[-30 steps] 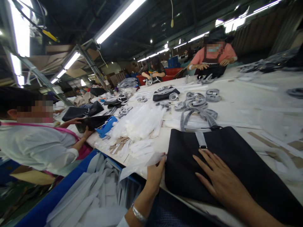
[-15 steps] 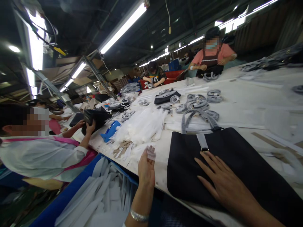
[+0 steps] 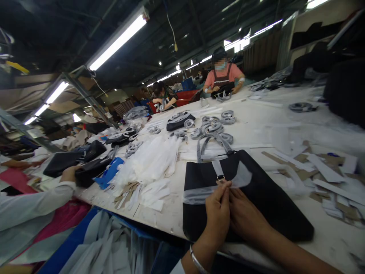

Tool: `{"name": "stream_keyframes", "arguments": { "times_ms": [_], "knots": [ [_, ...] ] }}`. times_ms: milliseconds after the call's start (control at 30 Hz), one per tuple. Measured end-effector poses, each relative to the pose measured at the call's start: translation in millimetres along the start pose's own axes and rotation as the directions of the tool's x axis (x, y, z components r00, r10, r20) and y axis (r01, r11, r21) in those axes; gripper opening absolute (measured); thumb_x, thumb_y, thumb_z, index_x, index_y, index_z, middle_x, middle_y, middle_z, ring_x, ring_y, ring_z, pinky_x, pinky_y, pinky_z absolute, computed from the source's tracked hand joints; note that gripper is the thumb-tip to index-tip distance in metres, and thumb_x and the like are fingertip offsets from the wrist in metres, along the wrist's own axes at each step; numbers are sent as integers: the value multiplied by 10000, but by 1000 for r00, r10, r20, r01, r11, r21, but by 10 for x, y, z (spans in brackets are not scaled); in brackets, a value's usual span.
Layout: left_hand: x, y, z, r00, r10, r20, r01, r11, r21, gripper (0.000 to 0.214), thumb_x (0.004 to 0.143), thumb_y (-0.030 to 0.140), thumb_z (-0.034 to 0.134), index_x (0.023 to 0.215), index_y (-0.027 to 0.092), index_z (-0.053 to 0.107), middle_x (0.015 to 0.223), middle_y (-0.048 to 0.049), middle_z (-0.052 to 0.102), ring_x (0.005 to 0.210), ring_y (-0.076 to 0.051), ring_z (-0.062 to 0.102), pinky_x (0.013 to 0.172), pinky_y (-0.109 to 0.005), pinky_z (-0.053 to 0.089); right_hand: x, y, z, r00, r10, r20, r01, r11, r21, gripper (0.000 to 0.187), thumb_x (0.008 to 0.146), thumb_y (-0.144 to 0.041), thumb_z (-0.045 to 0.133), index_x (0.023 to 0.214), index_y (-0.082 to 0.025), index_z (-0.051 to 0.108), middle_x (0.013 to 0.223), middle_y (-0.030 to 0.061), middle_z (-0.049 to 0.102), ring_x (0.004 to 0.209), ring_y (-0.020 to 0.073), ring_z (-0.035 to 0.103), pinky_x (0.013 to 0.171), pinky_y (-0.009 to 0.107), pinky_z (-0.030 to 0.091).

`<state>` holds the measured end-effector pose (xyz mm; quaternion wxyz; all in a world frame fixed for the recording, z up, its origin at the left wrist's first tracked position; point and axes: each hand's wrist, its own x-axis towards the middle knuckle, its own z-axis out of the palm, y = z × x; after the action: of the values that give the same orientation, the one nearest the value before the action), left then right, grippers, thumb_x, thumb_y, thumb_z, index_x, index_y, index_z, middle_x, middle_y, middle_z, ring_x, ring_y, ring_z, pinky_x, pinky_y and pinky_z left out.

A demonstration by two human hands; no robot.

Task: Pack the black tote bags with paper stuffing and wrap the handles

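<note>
A black handbag (image 3: 273, 201) lies flat on the table before me, its wrapped grey handles (image 3: 214, 140) pointing away. A light strap with a metal buckle (image 3: 220, 177) comes down over its top edge. Just below the buckle, my left hand (image 3: 218, 213) and my right hand (image 3: 246, 213) meet, fingers closed in a pinch. Between them they hold a thin translucent white strip (image 3: 196, 195). One end of it spreads left across the bag; the other sticks up to the right. My fingers cover the strip's middle.
White translucent sheets (image 3: 151, 158) are piled left of the bag, near a blue piece (image 3: 108, 173). Cardboard and paper scraps (image 3: 327, 179) lie to the right. Coiled grey straps (image 3: 211, 125) sit beyond. A blue bin (image 3: 68, 243) stands below the table edge. A co-worker's sleeve (image 3: 37, 201) is at left.
My left hand has moved right from beside the bag, bringing the translucent strip onto it. My right hand has gone from lying flat to pinching. The view has turned right.
</note>
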<state>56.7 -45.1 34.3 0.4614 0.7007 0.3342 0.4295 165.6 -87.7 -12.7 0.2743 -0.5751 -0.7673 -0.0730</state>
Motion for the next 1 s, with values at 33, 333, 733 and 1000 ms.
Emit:
{"name": "stream_keyframes", "arguments": {
  "times_ms": [33,333,733,1000],
  "knots": [
    [8,-17,36,1000,9,20,-9,1000,5,285,959,205,500,1141,239,716,1167,-36,719,1136,-198,646,1075,-379,458,5,-6,-15,1000,12,1,-12,999,30,633,856,-182,538,1466,-90,398,1460,212,459,1391,335,366,1123,545,367],
    [43,-87,-38,996,47,81,-53,995,79,371,862,144,613,1213,248,673,1232,-43,688,1174,-213,624,1083,-392,450,24,-38,-83,993,117,33,-121,969,217,634,802,-146,558,1428,-104,469,1393,189,541,1371,322,400,1151,540,335],
    [52,-225,6,977,131,166,-154,978,140,317,937,139,488,1119,263,716,1089,-22,745,1021,-194,695,936,-342,547,-310,-47,-463,993,10,-115,23,960,278,333,921,-119,528,1203,-222,671,1121,71,725,1067,197,660,964,326,553],
    [16,-305,98,910,284,301,-378,867,325,479,914,27,375,1236,278,625,1221,-5,693,1181,-178,623,1138,-438,398,-390,518,-796,988,67,-142,-88,985,-147,497,929,-93,477,1367,-319,545,1383,18,583,1345,269,457,1176,549,277]
  ]
}}
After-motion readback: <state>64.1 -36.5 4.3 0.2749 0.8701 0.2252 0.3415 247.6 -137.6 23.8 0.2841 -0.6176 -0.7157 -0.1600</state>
